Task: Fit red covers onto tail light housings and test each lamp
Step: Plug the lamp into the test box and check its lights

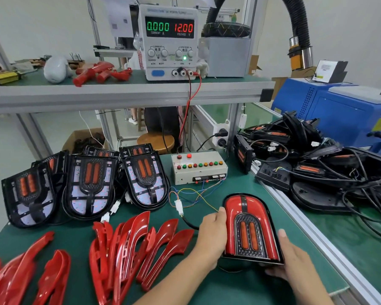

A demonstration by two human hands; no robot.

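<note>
A tail light with red covers fitted lies on the green mat at the lower right. My left hand grips its left edge, thumb up by the top corner. My right hand holds its right and lower edge. The lamp looks unlit. Its black cable runs left to a white connector joined to thin coloured wires from the test box. Loose red covers lie in piles to the left. Bare housings stand in a row behind them.
A DC power supply on the upper shelf reads 0.000 A and 12.00 V. A heap of black housings with cables fills the right-hand conveyor side. An aluminium rail borders the mat on the right. More red parts lie on the shelf.
</note>
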